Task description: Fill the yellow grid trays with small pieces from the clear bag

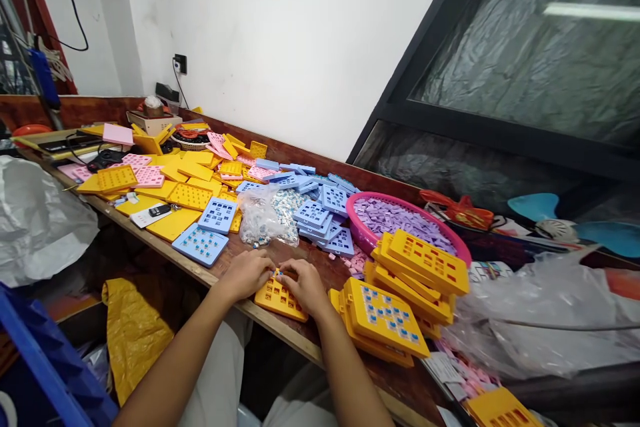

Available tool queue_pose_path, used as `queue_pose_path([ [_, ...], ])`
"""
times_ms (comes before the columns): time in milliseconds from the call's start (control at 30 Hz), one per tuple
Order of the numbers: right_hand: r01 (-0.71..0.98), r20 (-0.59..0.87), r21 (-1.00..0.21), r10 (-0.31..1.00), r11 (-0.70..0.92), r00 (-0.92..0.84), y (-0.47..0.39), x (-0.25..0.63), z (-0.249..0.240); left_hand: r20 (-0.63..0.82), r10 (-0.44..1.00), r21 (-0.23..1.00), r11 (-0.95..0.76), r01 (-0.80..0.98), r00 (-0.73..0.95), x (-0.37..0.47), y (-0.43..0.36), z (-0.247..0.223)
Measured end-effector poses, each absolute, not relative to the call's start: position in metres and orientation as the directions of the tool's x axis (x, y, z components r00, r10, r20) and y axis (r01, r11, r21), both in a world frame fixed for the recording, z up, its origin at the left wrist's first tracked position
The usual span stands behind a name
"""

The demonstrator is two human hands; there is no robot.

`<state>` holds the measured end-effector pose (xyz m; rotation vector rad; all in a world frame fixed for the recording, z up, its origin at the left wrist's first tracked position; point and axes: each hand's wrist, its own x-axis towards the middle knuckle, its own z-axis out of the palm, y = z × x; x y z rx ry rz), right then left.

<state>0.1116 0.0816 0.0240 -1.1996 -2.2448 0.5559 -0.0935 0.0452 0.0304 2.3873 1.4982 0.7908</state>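
A yellow tray with square holes (281, 297) lies at the bench's front edge, under both hands. My left hand (250, 273) and my right hand (303, 283) meet at its far edge, fingers bent and pinched close together. Between the fingertips is something small, too tiny to make out. Beyond them sits a clear plastic bag (265, 215) with small white and blue parts. To the left is a blue tray holding small parts (201, 244); to the right, a yellow tray with blue-and-clear parts (385, 313) tops a stack.
A pink basket (361, 230) of purple pieces stands at the right, behind stacked yellow trays (430, 260). Blue trays (313, 213) pile up mid-bench. Yellow and pink trays cover the left. A blue crate (45, 360) stands at lower left, and plastic sheeting (530, 313) lies far right.
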Motion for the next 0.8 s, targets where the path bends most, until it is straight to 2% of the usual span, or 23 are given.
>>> queue_pose_path([
  [233,0.623,0.299,-0.592,0.857,0.512,-0.42,0.081,0.108,0.018,0.347,0.878,0.329,-0.443,0.834,0.33,-0.08,0.044,0.03],
  [467,0.618,0.278,-0.607,0.862,0.5,-0.425,0.079,0.108,0.018,0.362,0.899,0.512,-0.412,0.753,0.246,-0.084,0.041,0.013],
  [533,0.611,0.277,-0.607,0.856,0.508,-0.437,0.079,0.109,0.018,0.393,0.898,0.526,-0.396,0.753,0.198,-0.083,0.039,0.007],
  [667,0.643,0.29,-0.562,0.851,0.521,-0.437,0.077,0.109,0.019,0.427,0.889,0.454,-0.368,0.811,0.164,-0.074,0.034,0.005],
  [800,0.704,0.309,-0.447,0.834,0.552,-0.458,0.073,0.107,0.019,0.419,0.891,0.322,-0.327,0.889,0.176,-0.065,0.025,0.011],
])
